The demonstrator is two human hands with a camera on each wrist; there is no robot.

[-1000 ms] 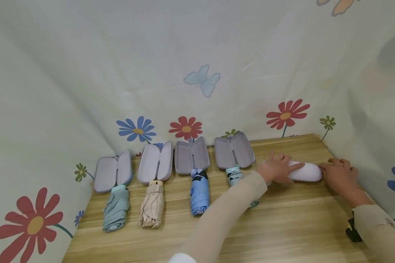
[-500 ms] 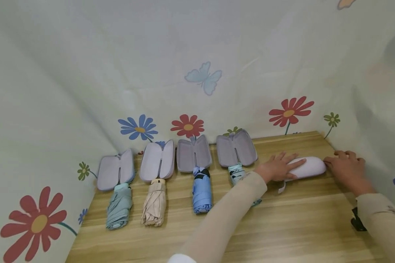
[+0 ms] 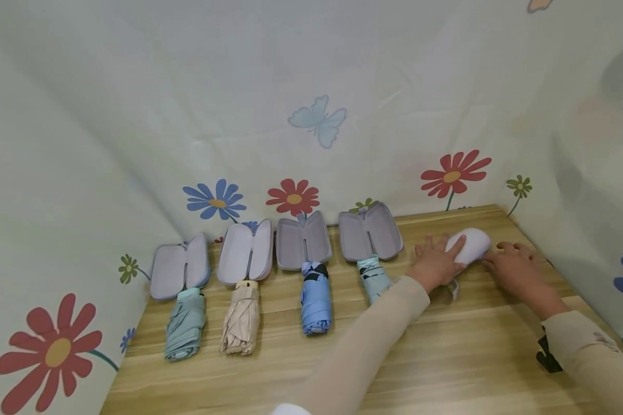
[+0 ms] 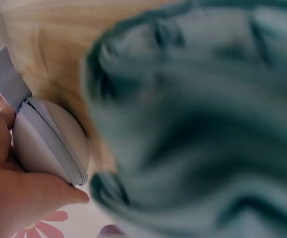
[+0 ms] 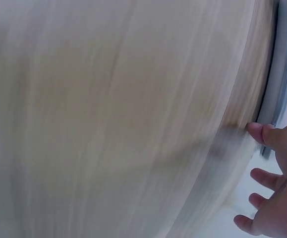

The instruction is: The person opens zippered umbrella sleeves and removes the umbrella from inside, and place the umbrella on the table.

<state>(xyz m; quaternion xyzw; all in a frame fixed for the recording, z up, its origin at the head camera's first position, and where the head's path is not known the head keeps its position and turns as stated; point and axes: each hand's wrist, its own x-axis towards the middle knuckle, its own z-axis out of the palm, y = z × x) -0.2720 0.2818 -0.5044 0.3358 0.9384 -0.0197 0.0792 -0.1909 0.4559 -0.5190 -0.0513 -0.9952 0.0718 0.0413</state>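
A pale lilac zip-up hard case (image 3: 469,245) stands at the right of the table, its upper end tilted toward the back right. My left hand (image 3: 435,262) grips its left side, thumb and fingers around it. In the left wrist view, the case (image 4: 49,141) shows its zipper seam and a fabric tab (image 4: 7,79). My right hand (image 3: 519,274) is at the case's lower right end, thumb and forefinger pinching by the zipper pull. The right wrist view shows those fingertips together and the other fingers of the right hand (image 5: 282,183) spread.
Several opened cases (image 3: 303,242) line the back of the table (image 3: 446,357). A folded umbrella lies before each: green (image 3: 185,328), beige (image 3: 240,323), blue (image 3: 315,305) and pale teal (image 3: 375,279). Green umbrella fabric (image 4: 193,114) fills much of the left wrist view. A flowered cloth backdrop (image 3: 239,115) encloses the table.
The lilac case has turned from lying lengthwise to a steeper angle, away from me and leftward. My right hand has moved left with its end; the left hand keeps its hold.
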